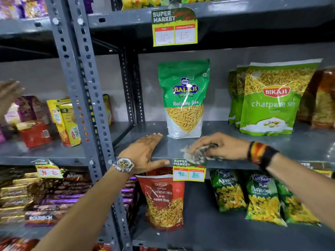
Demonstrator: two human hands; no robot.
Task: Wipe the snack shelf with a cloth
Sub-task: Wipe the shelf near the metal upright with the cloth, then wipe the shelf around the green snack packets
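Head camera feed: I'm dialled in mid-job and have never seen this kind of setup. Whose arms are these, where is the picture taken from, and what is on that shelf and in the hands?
There is no machine here. A person wears one wide-angle camera on the head, looking forward and down, so the two arms reaching in from below are their own.

The left hand, with a wristwatch, lies flat and open on the front of the grey metal shelf, holding nothing. The right hand, with bands at the wrist, presses a crumpled cloth onto the shelf's front edge, its fingers closed over it.

On that shelf a green Balaji Ratlami Sev bag stands upright just behind the hands, and green Bikaji bags stand further right. A price tag hangs from the shelf edge below the cloth. More snack packs fill the shelf underneath.
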